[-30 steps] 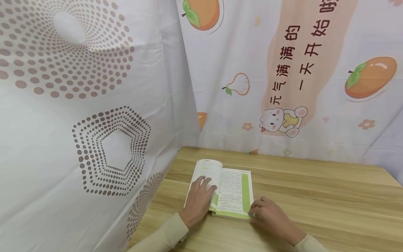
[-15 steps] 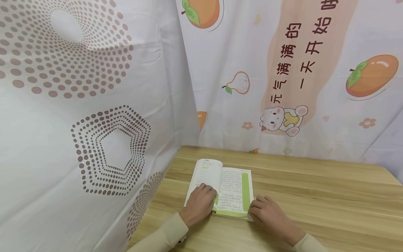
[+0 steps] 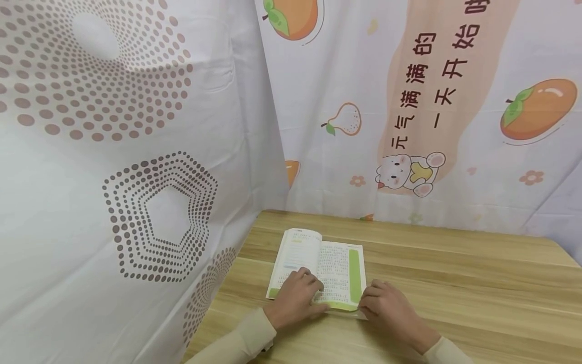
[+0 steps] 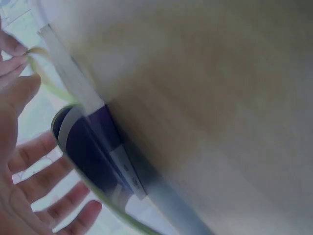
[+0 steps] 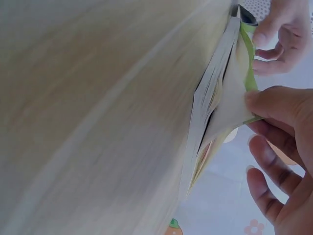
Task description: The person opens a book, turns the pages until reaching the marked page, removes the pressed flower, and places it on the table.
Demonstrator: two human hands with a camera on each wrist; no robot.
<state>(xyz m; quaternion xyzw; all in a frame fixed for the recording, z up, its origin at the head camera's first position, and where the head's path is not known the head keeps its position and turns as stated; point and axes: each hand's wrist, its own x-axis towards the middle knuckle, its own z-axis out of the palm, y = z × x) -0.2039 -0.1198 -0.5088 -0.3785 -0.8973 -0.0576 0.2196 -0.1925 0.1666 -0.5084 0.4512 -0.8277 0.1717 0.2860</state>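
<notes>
An open book [image 3: 338, 265] with printed text and green page borders lies on the table. My right hand [image 3: 391, 311] is at its near right corner. In the right wrist view, the thumb and index finger of that hand pinch the corner of a lifted page [image 5: 232, 98], while the other fingers stay loosely bent. My left hand [image 3: 297, 298] lies over the near part of the book by the spine, its fingers spread and relaxed, its thumb toward the bottom edge. In the left wrist view the curled-up left part of the book shows a dark blue cover [image 4: 93, 152].
The wood-grain table [image 3: 454, 283] extends far to the right of the book. A white curtain with dotted patterns [image 3: 168, 217] hangs close on the left. Another curtain, printed with fruit and lettering [image 3: 336, 167], hangs behind the table's back edge.
My left hand has drawn back from the left page, then slid right across the spine onto the right page's near edge. The right hand stays at the corner, where the page's near edge now lifts.
</notes>
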